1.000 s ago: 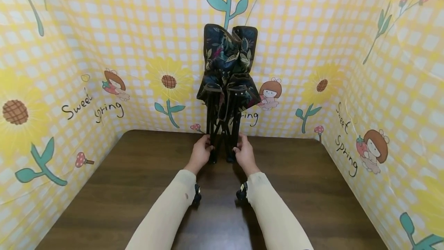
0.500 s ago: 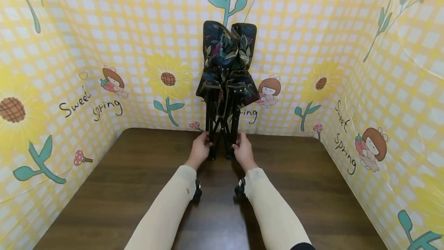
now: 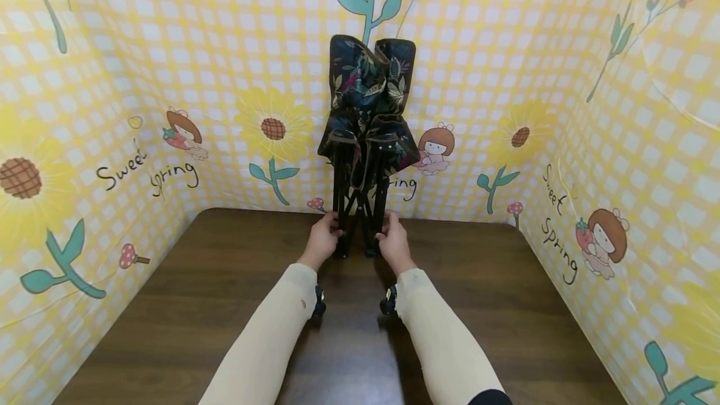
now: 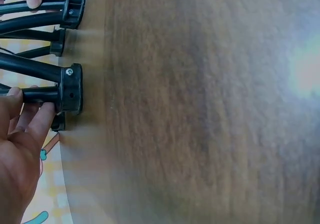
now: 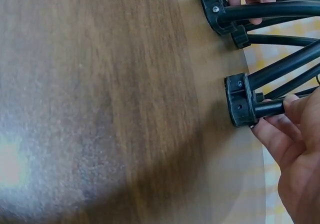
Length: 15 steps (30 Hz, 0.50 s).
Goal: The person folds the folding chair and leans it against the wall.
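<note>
A folded camping chair (image 3: 362, 89) stands upright at the back of the table, its dark floral fabric bunched above black crossed legs. My left hand (image 3: 322, 239) pinches a left leg low down, thumb and fingers around the tube. On the other side, my right hand (image 3: 395, 242) pinches a right leg at about the same height. Close up in the left wrist view, a black plastic foot (image 4: 71, 89) with a screw sits just past the left fingertips. The right wrist view shows a matching foot (image 5: 240, 100) beside the right fingers.
The dark wooden table (image 3: 225, 305) ends at a yellow checked cloth wall (image 3: 236, 55) close behind the chair. More of this cloth rises on the left and right. Small black devices (image 3: 388, 302) are strapped at the wrists.
Both hands keep their hold on the chair legs. The chair stands nearly unchanged; the view has shifted slightly.
</note>
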Each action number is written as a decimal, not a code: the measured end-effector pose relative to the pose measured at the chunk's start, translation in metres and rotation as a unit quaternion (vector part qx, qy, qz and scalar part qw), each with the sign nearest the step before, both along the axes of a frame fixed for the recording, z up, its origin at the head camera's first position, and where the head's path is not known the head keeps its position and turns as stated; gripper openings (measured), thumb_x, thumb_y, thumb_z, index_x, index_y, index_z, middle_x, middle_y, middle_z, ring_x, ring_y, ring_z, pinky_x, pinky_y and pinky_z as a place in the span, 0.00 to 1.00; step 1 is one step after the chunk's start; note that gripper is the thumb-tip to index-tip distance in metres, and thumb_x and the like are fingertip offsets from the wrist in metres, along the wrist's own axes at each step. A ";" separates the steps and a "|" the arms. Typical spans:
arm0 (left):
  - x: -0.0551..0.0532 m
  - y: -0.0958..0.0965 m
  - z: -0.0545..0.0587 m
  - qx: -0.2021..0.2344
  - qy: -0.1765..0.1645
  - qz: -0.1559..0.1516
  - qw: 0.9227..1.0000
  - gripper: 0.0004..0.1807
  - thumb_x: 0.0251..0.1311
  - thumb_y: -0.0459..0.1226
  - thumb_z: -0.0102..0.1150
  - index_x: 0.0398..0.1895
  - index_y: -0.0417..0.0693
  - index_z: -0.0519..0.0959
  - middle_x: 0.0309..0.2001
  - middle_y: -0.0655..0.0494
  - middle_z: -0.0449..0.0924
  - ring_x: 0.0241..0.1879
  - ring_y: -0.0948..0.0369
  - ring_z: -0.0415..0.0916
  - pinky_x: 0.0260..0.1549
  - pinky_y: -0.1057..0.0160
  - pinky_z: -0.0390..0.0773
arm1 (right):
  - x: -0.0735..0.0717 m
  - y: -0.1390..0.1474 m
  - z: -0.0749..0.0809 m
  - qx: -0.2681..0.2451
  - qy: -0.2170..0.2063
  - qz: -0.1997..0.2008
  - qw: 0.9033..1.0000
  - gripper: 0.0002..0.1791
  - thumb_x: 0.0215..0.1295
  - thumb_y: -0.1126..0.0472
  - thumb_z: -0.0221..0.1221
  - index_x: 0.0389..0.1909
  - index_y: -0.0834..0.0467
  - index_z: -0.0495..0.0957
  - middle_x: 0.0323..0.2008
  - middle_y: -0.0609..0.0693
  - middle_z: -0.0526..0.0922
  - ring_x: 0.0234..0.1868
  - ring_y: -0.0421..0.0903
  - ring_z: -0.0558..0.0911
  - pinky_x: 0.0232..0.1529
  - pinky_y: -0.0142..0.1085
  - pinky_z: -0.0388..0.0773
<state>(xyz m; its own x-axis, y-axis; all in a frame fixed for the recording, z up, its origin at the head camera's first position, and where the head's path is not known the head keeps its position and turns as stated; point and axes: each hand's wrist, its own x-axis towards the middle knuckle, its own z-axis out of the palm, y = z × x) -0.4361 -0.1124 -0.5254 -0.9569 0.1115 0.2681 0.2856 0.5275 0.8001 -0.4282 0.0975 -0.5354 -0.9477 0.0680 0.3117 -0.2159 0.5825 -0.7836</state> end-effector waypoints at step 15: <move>-0.005 0.005 0.000 0.010 0.023 0.047 0.999 0.21 0.68 0.27 0.60 0.64 0.37 0.75 0.50 0.37 0.83 0.52 0.44 0.81 0.51 0.47 0.82 | -0.006 -0.003 0.004 0.014 -0.005 -0.015 1.000 0.31 0.69 0.71 0.61 0.70 0.50 0.66 0.36 0.53 0.76 0.37 0.52 0.75 0.43 0.45 0.75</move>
